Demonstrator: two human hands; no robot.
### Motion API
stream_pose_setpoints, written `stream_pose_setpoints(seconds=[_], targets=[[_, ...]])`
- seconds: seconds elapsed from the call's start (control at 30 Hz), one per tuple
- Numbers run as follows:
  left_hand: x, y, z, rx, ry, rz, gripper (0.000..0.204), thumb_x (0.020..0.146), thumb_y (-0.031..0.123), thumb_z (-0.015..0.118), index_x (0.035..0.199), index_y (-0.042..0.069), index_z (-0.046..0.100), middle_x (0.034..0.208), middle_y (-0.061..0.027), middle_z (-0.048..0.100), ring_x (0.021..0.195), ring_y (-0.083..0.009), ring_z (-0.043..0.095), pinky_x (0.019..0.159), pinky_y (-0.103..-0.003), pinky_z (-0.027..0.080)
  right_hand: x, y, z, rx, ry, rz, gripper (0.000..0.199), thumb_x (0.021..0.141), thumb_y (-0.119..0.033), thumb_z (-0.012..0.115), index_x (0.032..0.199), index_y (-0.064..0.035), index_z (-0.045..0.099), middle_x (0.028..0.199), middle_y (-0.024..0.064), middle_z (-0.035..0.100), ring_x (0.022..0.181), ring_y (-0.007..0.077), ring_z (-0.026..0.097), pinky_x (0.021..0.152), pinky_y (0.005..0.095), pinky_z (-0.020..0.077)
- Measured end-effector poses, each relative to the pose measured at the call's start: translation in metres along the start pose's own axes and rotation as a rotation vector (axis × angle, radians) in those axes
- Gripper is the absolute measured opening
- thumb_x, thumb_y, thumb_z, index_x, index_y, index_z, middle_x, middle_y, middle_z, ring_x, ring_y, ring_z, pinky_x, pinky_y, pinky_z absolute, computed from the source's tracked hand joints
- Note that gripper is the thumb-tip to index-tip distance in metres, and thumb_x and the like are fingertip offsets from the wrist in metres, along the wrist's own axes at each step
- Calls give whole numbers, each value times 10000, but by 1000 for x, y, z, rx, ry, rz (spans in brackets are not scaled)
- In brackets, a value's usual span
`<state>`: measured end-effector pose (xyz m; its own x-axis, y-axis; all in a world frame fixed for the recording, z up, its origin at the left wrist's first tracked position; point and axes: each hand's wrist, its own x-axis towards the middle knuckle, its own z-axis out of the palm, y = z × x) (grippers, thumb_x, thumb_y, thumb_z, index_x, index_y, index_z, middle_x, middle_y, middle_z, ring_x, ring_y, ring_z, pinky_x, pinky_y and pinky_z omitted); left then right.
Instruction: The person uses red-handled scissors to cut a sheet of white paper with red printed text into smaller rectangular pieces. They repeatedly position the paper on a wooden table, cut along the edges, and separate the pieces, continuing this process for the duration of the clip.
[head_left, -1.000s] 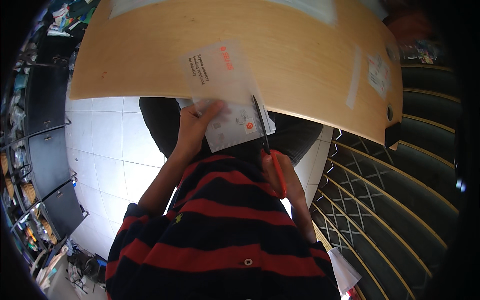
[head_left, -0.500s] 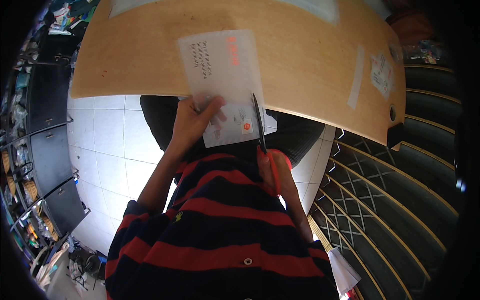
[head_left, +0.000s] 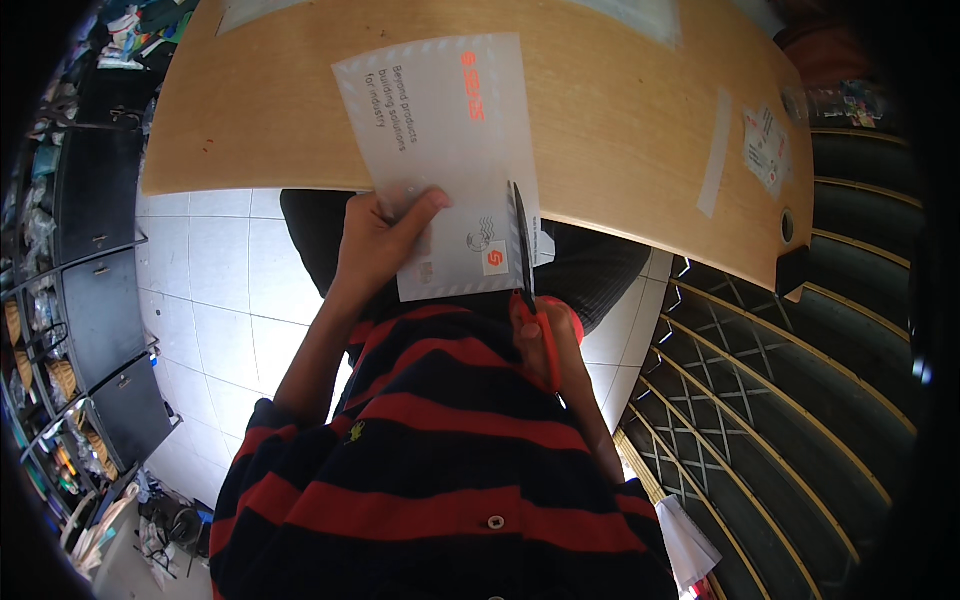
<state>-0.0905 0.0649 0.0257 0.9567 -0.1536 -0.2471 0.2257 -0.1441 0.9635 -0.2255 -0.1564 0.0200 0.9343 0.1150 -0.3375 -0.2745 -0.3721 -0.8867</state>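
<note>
A translucent white envelope (head_left: 450,130) with dark and orange print and a stamp-like square stretches from my lap out over the near edge of the table. My left hand (head_left: 385,235) grips its near left side, the thumb on top and the other fingers mostly hidden beneath. In my right hand (head_left: 550,340) is a pair of scissors (head_left: 526,255) with red handles and dark blades. The blades point away from me along the envelope's right edge, their tips slightly apart. Part of the right hand's grip is hidden behind the handles.
The wooden table (head_left: 620,150) spans the far side, with a tape strip (head_left: 712,155) and a clear packet (head_left: 765,150) at its right. Dark cabinets (head_left: 100,300) stand at left. A folding metal gate (head_left: 740,400) is at right.
The envelope has shifted a little away from me and to the left at its far end, and its print looks sharper. The scissor tips look slightly further apart; both hands have barely moved.
</note>
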Motion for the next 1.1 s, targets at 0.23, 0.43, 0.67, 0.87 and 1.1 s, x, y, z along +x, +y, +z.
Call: stream_pose_setpoints(seconds=[0.23, 0.43, 0.67, 0.87, 1.1], targets=[[-6, 20, 0, -52, -20, -8, 212, 901, 189, 748, 950, -17, 747, 806, -60, 737, 691, -86, 658, 625, -242, 512, -3, -2, 3, 22, 49, 0, 528, 963, -524, 571, 799, -23, 557, 606, 138, 554, 562, 342, 591, 553, 403, 447], [-9, 27, 4, -45, -56, 11, 237, 896, 202, 754, 964, -25, 745, 819, -71, 744, 701, -97, 671, 637, -251, 521, -6, 3, 6, 163, 37, 0, 681, 939, -677, 470, 788, -17, 539, 580, 79, 517, 504, 238, 538, 492, 338, 403], [-11, 35, 6, -21, -55, -5, 241, 892, 207, 758, 965, -23, 744, 832, -70, 743, 733, -99, 677, 655, -250, 530, 0, -22, 4, 110, 75, 153, 975, 753, -947, 276, 778, -5, 525, 549, 2, 477, 445, 98, 480, 408, 246, 380], [-18, 41, 14, -85, -69, 24, 214, 894, 184, 750, 958, -20, 743, 821, -64, 737, 707, -95, 665, 631, -245, 521, 1, -33, 7, 184, 99, -28, 937, 765, -939, 292, 690, -25, 488, 538, 5, 459, 443, 100, 498, 399, 251, 410], [-21, 42, 16, -84, -81, 59, 185, 895, 165, 749, 952, -11, 744, 816, -49, 733, 703, -85, 653, 628, -239, 515, -1, -27, 9, 147, 111, 38, 949, 744, -955, 254, 671, -37, 479, 520, -1, 446, 444, 97, 513, 397, 262, 430]])
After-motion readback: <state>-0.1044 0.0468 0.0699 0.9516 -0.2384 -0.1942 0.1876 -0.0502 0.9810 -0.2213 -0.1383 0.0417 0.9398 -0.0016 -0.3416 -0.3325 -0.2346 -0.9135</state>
